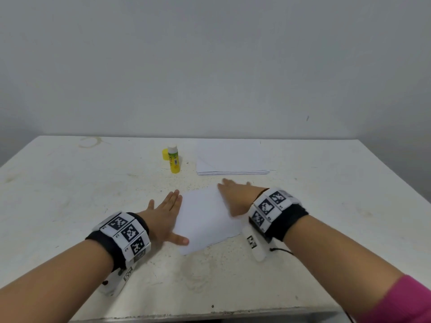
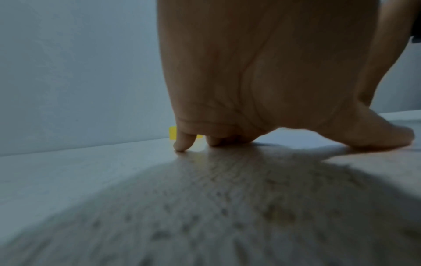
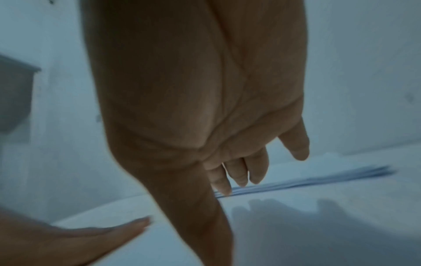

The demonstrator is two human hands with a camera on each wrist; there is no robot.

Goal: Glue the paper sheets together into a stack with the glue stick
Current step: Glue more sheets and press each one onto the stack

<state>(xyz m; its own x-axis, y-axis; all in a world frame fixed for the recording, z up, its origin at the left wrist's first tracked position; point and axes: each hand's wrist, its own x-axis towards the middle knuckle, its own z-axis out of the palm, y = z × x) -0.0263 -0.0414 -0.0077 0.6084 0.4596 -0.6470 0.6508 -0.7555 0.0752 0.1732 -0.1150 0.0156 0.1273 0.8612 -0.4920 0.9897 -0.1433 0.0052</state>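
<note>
Both grips are flat and holding nothing: the left hand (image 1: 166, 212) and right hand (image 1: 235, 197) flank the glued stack (image 1: 206, 220) near the tabletop's (image 1: 70, 183) middle. Squaring should likely press evenly inward. Glue stick (image 1: 173, 159) and loose sheets (image 1: 231, 157) sit toward the far edge.

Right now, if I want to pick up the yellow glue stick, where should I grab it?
Grab the glue stick around the middle of its yellow body, coming from the near side with thumb and fingers wrapped round it. It stands upright with its white top uncovered, so keep off that end. Its yellow cap sits right behind it; the spare paper pile lies to its right.
</note>
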